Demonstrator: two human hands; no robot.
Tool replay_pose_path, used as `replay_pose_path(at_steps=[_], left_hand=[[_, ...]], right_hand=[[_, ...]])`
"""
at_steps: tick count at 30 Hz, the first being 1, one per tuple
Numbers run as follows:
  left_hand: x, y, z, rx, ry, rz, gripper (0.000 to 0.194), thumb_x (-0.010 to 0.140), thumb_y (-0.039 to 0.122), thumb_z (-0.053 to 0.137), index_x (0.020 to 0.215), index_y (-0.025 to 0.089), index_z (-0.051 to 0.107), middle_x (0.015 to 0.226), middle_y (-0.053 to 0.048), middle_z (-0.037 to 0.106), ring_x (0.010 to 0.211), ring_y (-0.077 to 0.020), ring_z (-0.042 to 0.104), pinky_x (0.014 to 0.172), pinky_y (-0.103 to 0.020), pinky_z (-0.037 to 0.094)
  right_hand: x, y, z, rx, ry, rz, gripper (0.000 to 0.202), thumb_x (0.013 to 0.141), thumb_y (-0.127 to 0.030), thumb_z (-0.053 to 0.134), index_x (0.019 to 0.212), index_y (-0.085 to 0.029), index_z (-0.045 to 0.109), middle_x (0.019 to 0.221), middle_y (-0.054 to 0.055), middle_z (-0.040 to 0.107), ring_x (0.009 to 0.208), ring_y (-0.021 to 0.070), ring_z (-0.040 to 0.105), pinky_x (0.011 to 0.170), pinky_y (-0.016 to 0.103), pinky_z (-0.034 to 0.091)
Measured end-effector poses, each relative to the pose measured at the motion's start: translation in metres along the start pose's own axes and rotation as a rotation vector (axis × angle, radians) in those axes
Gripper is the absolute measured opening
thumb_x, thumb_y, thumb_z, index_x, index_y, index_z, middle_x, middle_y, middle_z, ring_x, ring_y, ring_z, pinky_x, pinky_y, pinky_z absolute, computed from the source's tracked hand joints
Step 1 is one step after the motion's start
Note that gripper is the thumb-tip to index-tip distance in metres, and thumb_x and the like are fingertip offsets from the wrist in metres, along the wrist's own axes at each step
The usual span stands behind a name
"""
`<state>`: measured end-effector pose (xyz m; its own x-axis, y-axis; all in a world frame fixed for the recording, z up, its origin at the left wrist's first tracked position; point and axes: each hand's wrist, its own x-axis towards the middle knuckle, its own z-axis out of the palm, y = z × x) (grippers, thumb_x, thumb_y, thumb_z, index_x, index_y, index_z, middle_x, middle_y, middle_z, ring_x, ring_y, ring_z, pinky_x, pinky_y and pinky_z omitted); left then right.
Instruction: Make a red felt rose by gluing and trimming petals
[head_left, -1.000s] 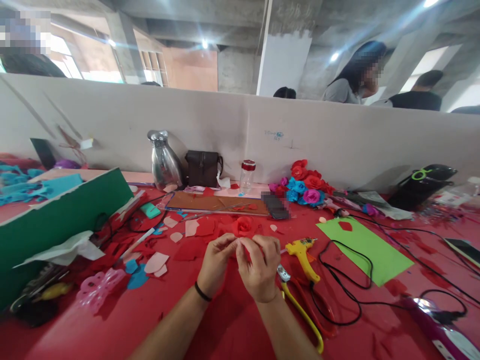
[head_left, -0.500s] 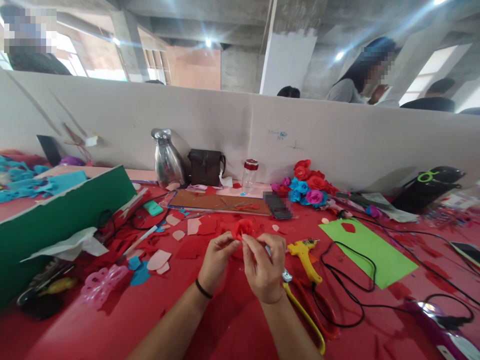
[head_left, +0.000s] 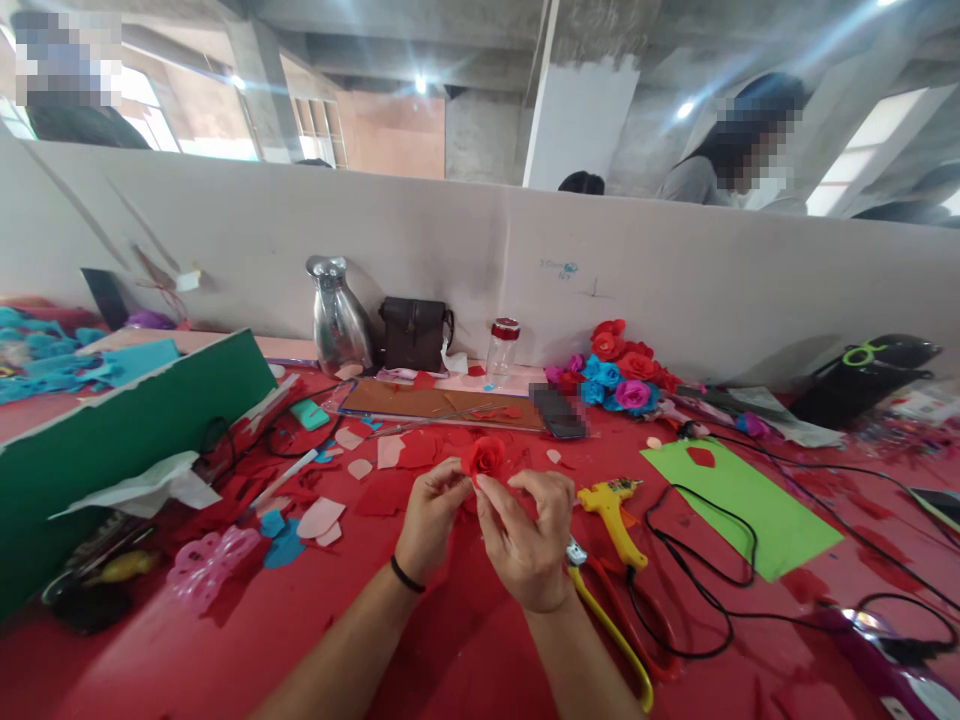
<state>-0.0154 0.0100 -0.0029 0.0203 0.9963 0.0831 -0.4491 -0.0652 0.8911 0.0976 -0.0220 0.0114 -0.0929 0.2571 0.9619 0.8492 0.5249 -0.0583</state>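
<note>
A small red paper rose (head_left: 486,458) is held up over the red table, its swirled petals facing upward. My left hand (head_left: 433,515) pinches its lower left side, with a black band round the wrist. My right hand (head_left: 527,530) grips the base from the right, thumb and index finger close together at the petals. Just right of that hand lie a yellow glue gun (head_left: 616,515) and pliers (head_left: 609,620) with red and yellow handles.
A green board (head_left: 142,450) stands at left. Behind are a steel jug (head_left: 337,318), dark bag (head_left: 414,333), glass jar (head_left: 503,352), phone (head_left: 556,412) and paper flowers (head_left: 619,370). Black cable (head_left: 705,575) loops beside a lime sheet (head_left: 780,520). People sit beyond the partition (head_left: 420,230).
The rose now shows more of its open top above my fingers. My right index finger has lifted away a little, and the whole view has shifted slightly.
</note>
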Motion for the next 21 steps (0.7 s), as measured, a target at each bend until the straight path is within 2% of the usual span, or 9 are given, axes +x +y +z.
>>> replay_pose_path(at_steps=[8, 14, 21], left_hand=[[-0.001, 0.005, 0.001, -0.027, 0.002, -0.014, 0.008, 0.055, 0.019, 0.074, 0.061, 0.016, 0.069, 0.061, 0.002, 0.059, 0.059, -0.0116, 0.05, 0.06, -0.023, 0.04], [0.0, 0.003, 0.0, -0.041, -0.03, -0.014, 0.012, 0.054, 0.021, 0.075, 0.064, 0.016, 0.071, 0.065, -0.001, 0.064, 0.066, -0.0152, 0.055, 0.063, -0.024, 0.042], [0.003, -0.003, -0.001, -0.048, -0.082, 0.012, 0.015, 0.058, 0.024, 0.077, 0.071, 0.018, 0.073, 0.069, -0.002, 0.069, 0.073, -0.0183, 0.06, 0.072, -0.029, 0.045]], right_hand=[[0.001, -0.003, -0.001, 0.115, -0.04, 0.042, 0.014, 0.082, -0.017, 0.061, 0.095, -0.021, 0.064, 0.092, 0.006, 0.049, 0.082, 0.0184, 0.05, 0.075, 0.038, 0.044], [0.004, -0.001, -0.002, 0.17, -0.05, 0.077, 0.019, 0.079, -0.021, 0.065, 0.098, -0.022, 0.063, 0.098, 0.007, 0.049, 0.088, 0.0209, 0.051, 0.078, 0.041, 0.046], [0.002, 0.008, -0.003, 0.173, -0.057, 0.073, 0.019, 0.08, -0.009, 0.058, 0.092, -0.023, 0.065, 0.097, 0.006, 0.05, 0.089, 0.0197, 0.052, 0.078, 0.037, 0.046]])
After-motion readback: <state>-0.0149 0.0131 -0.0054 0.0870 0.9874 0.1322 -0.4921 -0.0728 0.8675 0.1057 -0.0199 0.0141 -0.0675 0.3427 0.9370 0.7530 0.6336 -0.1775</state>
